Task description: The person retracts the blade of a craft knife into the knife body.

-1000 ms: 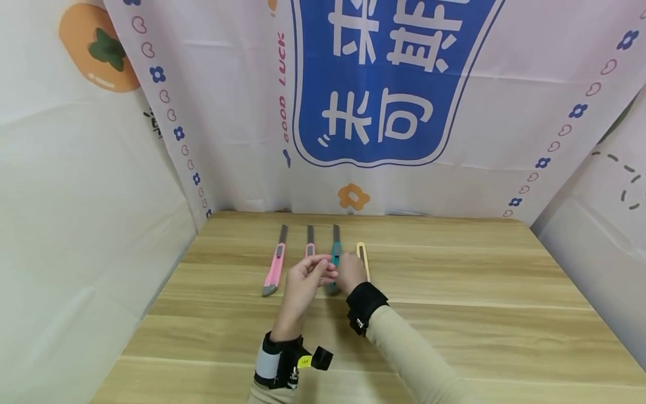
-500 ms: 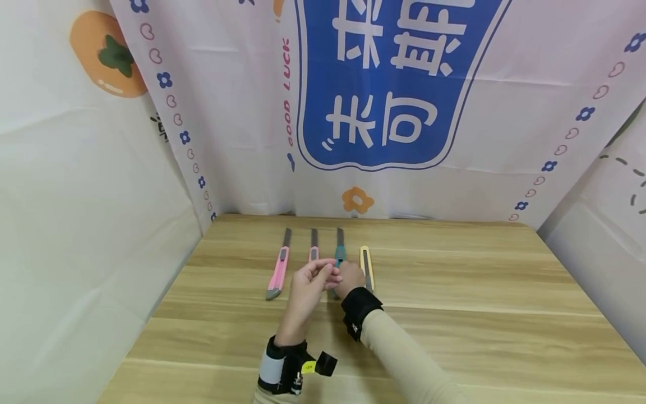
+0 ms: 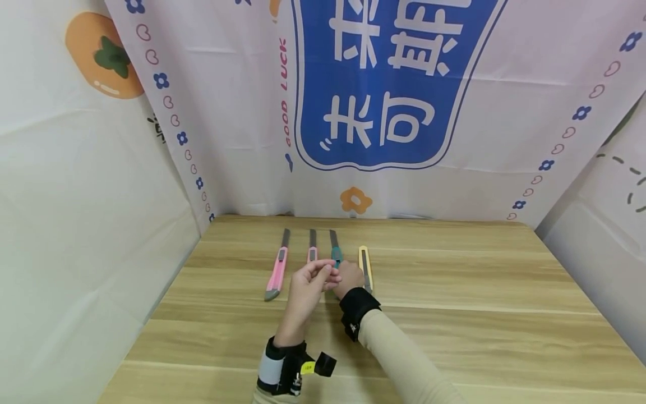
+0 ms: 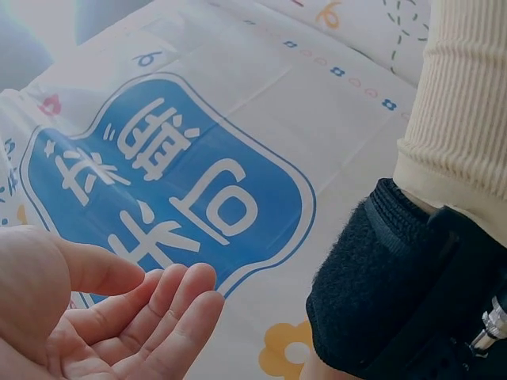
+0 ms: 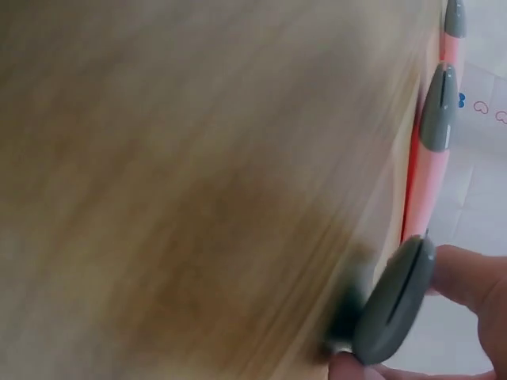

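A teal box cutter (image 3: pixel 336 253) lies third from the left in a row, its grey blade out and pointing away. My right hand (image 3: pixel 349 279) grips its handle; in the right wrist view, fingers and thumb sit either side of its grey end cap (image 5: pixel 394 305). Close by on the left is my left hand (image 3: pixel 307 285), fingers relaxed and loosely bent. The left wrist view shows nothing in that hand (image 4: pixel 135 317). Two pink box cutters lie to the left: the outer one (image 3: pixel 277 272) in full view, the inner one (image 3: pixel 313 253) partly behind my left hand.
A yellow box cutter (image 3: pixel 365 266), blade not showing, lies just right of my right hand. All rest on a wooden table (image 3: pixel 454 325). A printed white cloth (image 3: pixel 242 140) hangs behind the table and along its sides.
The teal box cutter's blade end has swung slightly left. My right hand moved a little left early on, uncovering more of the yellow cutter. The left hand stays nearly still.
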The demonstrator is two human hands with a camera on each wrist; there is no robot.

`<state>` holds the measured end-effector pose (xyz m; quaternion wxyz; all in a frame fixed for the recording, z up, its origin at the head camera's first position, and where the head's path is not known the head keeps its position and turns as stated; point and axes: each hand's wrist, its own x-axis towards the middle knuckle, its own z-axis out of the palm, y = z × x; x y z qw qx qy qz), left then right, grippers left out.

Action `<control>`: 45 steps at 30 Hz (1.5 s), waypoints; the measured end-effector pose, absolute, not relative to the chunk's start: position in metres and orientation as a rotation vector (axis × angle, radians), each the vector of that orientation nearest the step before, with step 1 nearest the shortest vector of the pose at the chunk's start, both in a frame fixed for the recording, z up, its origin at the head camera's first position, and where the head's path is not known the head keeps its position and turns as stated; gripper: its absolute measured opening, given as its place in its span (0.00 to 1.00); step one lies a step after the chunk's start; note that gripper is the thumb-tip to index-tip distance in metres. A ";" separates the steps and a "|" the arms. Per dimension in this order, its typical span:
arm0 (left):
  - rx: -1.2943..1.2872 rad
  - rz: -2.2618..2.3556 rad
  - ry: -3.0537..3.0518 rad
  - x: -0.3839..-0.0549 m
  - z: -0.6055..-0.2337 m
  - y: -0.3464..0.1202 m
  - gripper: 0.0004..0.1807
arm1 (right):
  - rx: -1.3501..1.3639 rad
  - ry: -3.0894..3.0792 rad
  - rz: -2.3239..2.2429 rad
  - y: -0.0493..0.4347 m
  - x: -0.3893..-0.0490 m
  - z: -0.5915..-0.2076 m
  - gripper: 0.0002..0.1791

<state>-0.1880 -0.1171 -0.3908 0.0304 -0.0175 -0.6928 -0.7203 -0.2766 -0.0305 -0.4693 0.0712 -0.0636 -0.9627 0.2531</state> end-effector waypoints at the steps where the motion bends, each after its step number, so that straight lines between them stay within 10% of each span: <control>1: -0.055 -2.222 -2.136 -0.188 -0.391 -0.116 0.14 | -0.185 -2.883 0.767 -0.030 -0.276 -0.470 0.11; 45: -0.073 -2.118 -2.268 -0.194 -0.400 -0.103 0.17 | -0.076 -2.649 1.099 0.021 -0.236 -0.412 0.19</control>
